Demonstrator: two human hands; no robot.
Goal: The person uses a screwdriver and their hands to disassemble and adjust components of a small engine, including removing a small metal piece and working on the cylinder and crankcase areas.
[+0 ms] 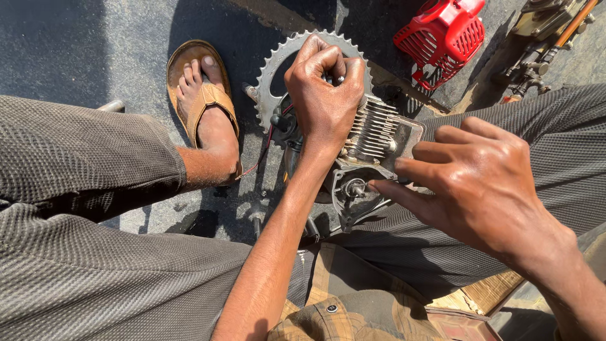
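Grey finned metal engine (pixel 372 136) is being dismantled: left hand (pixel 325 95) fists a small tool, right hand (pixel 486 183), fingers spread, steadies it; turning needs firm bracing.

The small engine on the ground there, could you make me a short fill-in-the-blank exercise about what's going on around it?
1. The left hand is closed in a ____ above the small engine's metal cooling fins.
2. Behind that hand lies a toothed ____ blade.
3. The plastic engine cover on the ground is ____ in colour.
4. The bare foot wears a brown ____.

Missing words: fist; circular; red; sandal
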